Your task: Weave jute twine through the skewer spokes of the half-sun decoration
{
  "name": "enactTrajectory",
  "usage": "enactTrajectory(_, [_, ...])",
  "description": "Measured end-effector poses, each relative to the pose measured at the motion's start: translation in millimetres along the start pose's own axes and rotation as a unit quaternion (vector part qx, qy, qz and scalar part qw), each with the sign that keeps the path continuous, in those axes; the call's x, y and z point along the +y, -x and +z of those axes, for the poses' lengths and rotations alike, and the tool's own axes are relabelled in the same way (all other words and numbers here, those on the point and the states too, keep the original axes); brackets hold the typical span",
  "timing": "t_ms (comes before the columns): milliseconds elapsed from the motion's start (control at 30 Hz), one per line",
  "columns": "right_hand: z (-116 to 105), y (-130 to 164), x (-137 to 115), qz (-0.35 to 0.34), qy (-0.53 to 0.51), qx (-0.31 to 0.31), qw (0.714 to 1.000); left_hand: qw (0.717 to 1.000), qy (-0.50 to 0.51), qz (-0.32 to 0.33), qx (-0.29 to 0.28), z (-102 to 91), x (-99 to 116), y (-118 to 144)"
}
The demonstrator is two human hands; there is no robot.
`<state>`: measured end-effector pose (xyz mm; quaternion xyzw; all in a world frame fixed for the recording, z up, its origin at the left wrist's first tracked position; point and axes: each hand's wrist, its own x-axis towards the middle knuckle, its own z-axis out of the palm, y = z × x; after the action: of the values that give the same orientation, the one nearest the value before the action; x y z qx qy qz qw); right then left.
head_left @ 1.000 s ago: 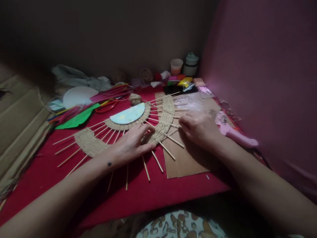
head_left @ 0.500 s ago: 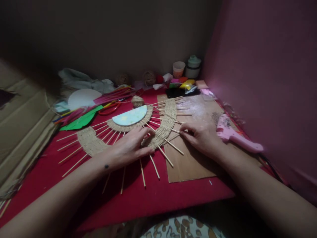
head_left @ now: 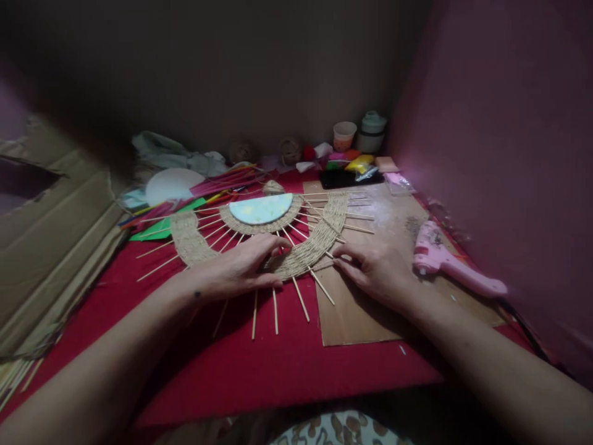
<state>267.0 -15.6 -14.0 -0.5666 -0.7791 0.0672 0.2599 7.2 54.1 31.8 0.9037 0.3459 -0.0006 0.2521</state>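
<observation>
Head view: we look down at a red table (head_left: 287, 364) in a dim room. A half-round woven fan (head_left: 278, 238) of twine and wooden sticks lies flat at its middle. Our left hand (head_left: 236, 272) spreads flat on the near woven band, fingers wide, seemingly to pin it down. Our right hand (head_left: 375, 269) pinches narrowly at the band's right edge, touching a stick; whether it holds twine we cannot tell. A cardboard sheet (head_left: 356, 309) lies under that side, perhaps shielding the cloth. A pink glue gun (head_left: 451, 272) rests near, right.
</observation>
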Motion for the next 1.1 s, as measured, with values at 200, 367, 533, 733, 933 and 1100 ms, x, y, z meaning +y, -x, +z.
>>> enactTrajectory(200, [0,2,-2,-0.006,0.017,0.015,1.000,0.998,-0.041,0.028,0.037,11.0,-5,2])
enactTrajectory(367, [0,0,-2,-0.017,0.017,0.022,0.999,0.981,-0.095,0.065,0.153,23.8,2,6])
enactTrajectory(533, [4,2,1,-0.050,0.024,0.056,0.997,0.982,-0.110,0.123,0.097,40.3,20,7])
enactTrajectory(733, [7,4,7,-0.066,0.010,0.050,0.997,0.981,-0.093,0.162,0.058,66.0,47,16])
enactTrajectory(933, [5,4,6,-0.067,0.008,0.050,0.996,0.969,-0.049,0.237,0.054,70.6,65,27])
enactTrajectory(1100, [5,5,7,-0.049,0.000,0.035,0.998,0.966,-0.064,0.240,0.068,70.8,63,24])
